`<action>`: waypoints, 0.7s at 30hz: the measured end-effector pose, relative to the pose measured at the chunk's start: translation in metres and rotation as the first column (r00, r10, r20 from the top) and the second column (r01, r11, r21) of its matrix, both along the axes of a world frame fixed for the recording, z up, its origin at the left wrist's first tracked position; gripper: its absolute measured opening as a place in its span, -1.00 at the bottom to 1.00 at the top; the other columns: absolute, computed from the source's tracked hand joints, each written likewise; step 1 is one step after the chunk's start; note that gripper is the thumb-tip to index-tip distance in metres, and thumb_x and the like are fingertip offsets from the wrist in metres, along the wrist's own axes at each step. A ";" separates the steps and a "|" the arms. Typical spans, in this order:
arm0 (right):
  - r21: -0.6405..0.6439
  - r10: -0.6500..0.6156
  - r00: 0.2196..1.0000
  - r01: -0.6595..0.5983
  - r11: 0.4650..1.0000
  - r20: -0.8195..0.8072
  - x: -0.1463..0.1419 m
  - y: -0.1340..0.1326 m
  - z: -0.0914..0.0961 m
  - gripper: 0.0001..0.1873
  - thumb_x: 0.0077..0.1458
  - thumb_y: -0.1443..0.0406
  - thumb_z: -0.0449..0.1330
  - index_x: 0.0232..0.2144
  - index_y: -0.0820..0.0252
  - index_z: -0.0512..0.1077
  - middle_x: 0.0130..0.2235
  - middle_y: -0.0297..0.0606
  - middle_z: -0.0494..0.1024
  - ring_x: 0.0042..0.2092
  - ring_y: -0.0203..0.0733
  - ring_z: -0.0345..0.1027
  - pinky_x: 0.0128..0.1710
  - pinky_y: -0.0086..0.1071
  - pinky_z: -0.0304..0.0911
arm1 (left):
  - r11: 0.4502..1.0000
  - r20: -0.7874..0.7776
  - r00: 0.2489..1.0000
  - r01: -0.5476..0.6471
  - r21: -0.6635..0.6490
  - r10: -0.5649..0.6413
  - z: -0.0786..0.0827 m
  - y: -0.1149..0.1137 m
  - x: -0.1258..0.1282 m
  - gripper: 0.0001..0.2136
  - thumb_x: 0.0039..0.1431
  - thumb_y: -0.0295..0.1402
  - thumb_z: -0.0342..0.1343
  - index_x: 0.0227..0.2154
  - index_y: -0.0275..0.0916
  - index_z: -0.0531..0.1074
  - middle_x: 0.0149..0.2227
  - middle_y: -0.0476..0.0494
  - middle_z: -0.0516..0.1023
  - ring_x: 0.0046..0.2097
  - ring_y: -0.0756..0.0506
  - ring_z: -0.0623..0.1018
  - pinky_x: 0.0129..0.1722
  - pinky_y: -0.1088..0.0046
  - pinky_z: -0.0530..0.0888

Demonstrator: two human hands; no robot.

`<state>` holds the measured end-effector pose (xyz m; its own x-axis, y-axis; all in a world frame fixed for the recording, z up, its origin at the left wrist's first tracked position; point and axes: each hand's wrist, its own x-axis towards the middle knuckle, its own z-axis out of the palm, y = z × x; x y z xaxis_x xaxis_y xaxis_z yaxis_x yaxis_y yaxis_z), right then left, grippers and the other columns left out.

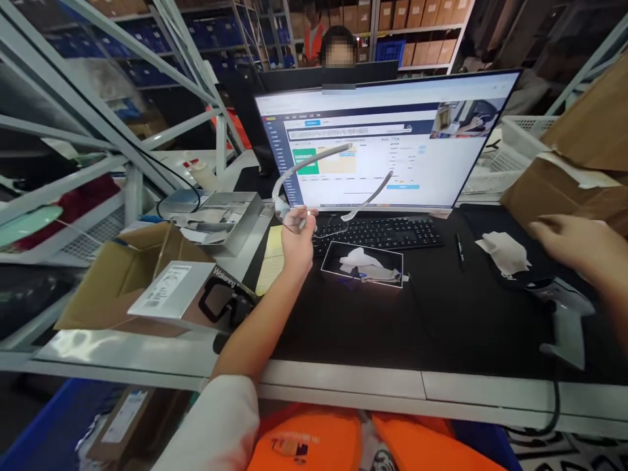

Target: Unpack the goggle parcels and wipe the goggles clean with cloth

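My left hand (pixel 298 239) is raised in front of the monitor, its fingers closed on a pair of glasses (pixel 321 159) whose grey temples stick out up and to the right. Below it on the black desk mat, a small open box (pixel 363 265) holds a white piece and a grey cloth-like item. At the right, my right hand (pixel 569 239) hovers beside a crumpled pale cloth (pixel 504 252) with its fingers loosely stretched out and nothing visible in them. Near that hand lies a barcode scanner (pixel 564 320).
A monitor (pixel 373 157) stands behind a black keyboard (pixel 392 232), with a pen (pixel 460 250) to its right. On the left are an open cardboard carton (pixel 93 281), a glasses box (pixel 196 297) and a grey tray (pixel 240 222). A brown carton (pixel 534 190) sits at right. Someone is behind the monitor.
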<state>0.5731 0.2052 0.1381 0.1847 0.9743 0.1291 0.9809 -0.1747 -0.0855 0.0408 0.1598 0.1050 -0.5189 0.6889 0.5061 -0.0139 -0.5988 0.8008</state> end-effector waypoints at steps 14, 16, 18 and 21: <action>-0.098 -0.315 0.948 0.317 0.943 0.034 0.029 -0.013 -0.028 -0.41 0.35 0.15 -0.03 0.19 0.47 0.44 0.21 0.28 0.39 0.20 0.19 0.32 0.15 -0.11 0.26 | 0.999 0.037 0.999 -0.036 0.012 0.036 0.016 -0.006 -0.016 -0.52 -0.16 -0.03 0.42 -0.29 -0.18 0.36 -0.32 0.00 0.55 -0.21 -0.07 0.61 -0.07 0.32 0.50; -0.080 -0.341 0.939 0.343 0.936 0.042 0.050 -0.009 -0.040 -0.39 0.32 0.18 0.01 0.28 0.46 0.34 0.30 0.32 0.26 0.28 0.24 0.20 0.20 -0.03 0.21 | 0.998 0.006 0.998 -0.063 -0.015 0.063 0.016 -0.007 -0.013 -0.51 -0.17 -0.01 0.40 -0.30 -0.17 0.34 -0.31 -0.02 0.54 -0.21 -0.08 0.61 -0.06 0.28 0.51; -0.081 -0.313 0.948 0.316 0.945 0.051 0.061 -0.001 -0.051 -0.33 0.26 0.21 0.11 0.35 0.36 0.25 0.38 0.28 0.13 0.34 0.27 0.08 0.24 0.05 0.14 | 0.996 -0.012 0.996 -0.085 -0.031 0.084 0.014 -0.007 -0.010 -0.49 -0.20 0.00 0.41 -0.29 -0.18 0.35 -0.30 -0.03 0.54 -0.21 -0.10 0.62 -0.05 0.25 0.51; -0.104 -0.258 0.963 0.265 0.959 0.075 0.071 0.015 -0.063 -0.35 0.17 0.33 0.18 0.31 0.24 0.33 0.38 0.22 0.16 0.36 0.28 0.01 0.26 0.18 0.03 | 0.992 -0.050 0.993 -0.111 -0.056 0.108 0.010 -0.004 -0.008 -0.47 -0.18 0.03 0.41 -0.27 -0.20 0.36 -0.30 -0.06 0.55 -0.17 -0.14 0.63 0.00 0.18 0.51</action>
<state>0.6445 0.2199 0.0755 0.4300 0.9019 0.0410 0.9025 -0.4306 0.0072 0.0330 0.1556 0.1152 -0.5696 0.6580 0.4925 0.0879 -0.5470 0.8325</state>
